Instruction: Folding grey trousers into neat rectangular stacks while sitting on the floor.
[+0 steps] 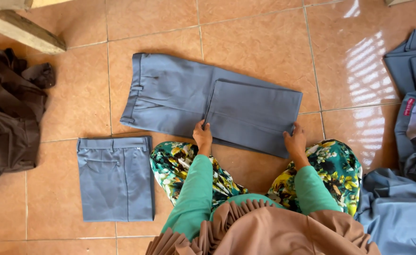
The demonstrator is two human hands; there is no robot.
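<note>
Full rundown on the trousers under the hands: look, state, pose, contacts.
The trousers are grey-blue, a smooth woven cloth by the look, with a waistband and belt loops at the left end. They lie flat on the tiled floor, waist to the left, the legs folded back leftward into a doubled panel on the right. The left hand presses the panel's near left corner; the right hand its near right corner.
</note>
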